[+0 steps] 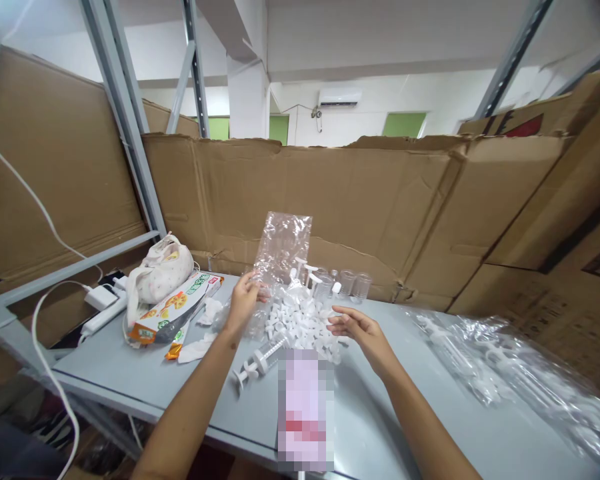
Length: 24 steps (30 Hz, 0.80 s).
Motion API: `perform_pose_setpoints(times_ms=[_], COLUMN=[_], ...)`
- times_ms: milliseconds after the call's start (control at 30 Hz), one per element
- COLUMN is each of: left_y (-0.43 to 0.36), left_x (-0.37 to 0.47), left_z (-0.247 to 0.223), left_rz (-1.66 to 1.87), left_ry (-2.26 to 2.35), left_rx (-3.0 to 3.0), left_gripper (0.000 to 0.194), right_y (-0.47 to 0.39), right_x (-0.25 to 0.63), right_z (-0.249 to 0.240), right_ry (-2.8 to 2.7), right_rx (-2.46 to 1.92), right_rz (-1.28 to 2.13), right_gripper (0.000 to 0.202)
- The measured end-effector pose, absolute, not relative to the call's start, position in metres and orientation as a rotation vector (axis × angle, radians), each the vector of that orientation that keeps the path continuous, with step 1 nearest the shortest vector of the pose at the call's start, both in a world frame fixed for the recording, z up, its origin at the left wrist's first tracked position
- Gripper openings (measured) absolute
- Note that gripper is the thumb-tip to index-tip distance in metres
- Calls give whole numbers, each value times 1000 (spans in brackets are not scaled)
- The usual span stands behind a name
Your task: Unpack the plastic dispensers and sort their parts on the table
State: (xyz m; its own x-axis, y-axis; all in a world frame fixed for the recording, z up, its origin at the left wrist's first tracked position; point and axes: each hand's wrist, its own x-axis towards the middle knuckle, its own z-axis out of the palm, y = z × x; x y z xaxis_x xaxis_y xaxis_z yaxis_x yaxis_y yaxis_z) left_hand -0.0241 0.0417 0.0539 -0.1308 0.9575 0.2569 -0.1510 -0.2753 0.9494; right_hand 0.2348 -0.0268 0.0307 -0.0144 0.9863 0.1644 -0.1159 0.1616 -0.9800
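My left hand [245, 301] pinches the edge of a clear plastic bag [283, 243], which stands upright behind a heap of small white plastic parts [297, 320]. To the right of the heap hovers my right hand [356, 331], its fingers stretched and apart, nothing visible in them. In front of the heap lies a large clear syringe [265, 357] with a white plunger. White plungers [309, 277] and clear cylinders [361, 287] stand at the back of the heap. A blurred pink rectangular item [305, 407] is at the front of the table, close to the parts.
On the left lie a snack packet [177, 308], a white cloth pouch [163, 267], crumpled tissue [197, 348] and a power strip [104, 317] with cables. Several bagged syringes [485, 367] lie at right on the grey table [380, 427]. Cardboard walls [330, 187] enclose the back.
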Motion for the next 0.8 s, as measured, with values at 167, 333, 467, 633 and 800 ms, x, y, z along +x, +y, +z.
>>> perform_pose_setpoints(times_ms=[167,333,467,633,800], left_y=[49,40,29,24,10], left_x=[-76,-110,-111,-101,-88], left_z=[47,31,24,29,43], left_rz=[1522,1080,570,346,553], left_ry=[1371,2002,2348,2491,2444], left_rx=[1406,1746,2018,2133,2282], left_gripper=[51,47,43,38,38], right_y=[-27,-25,-22,-20,-19], right_x=[235,236,239,242,243], right_z=[31,29,24,22,20], right_ry=[-1229,-1237,-1243,-1248,-1257], right_rx=[-1006,-1027,-1038,-1036,-1049], right_rz=[1127,1106,1101,1091,1079], right_gripper=[44,45,45,44,44])
